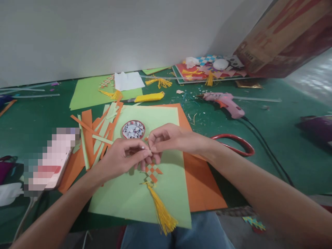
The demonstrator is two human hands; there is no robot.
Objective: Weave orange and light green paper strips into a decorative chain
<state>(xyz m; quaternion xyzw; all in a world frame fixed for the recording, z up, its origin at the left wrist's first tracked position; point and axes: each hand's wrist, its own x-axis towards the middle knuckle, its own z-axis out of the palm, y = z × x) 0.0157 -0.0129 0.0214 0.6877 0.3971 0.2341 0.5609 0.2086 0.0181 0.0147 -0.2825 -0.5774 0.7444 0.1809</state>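
My left hand (pixel 131 154) and my right hand (pixel 166 140) meet fingertip to fingertip above a light green paper sheet (pixel 171 193). Both are closed in a pinch. What lies between the fingertips is too small to make out; a tiny white spot shows by the left fingers. Just below them lies a woven orange-and-green paper piece (pixel 153 172), partly hidden by the fingers. A yellow tassel (pixel 162 211) hangs from its lower end toward the sheet's near edge. Behind my hands sits a round dish of googly eyes (pixel 133 129).
Orange and green paper strips (pixel 89 138) and a phone (pixel 53 159) lie to the left. Further back is a yellow utility knife (pixel 149 97). A pink glue gun (pixel 225 103), its cord, and red-handled scissors (pixel 249 148) are on the right. A cardboard box (pixel 280 38) leans behind.
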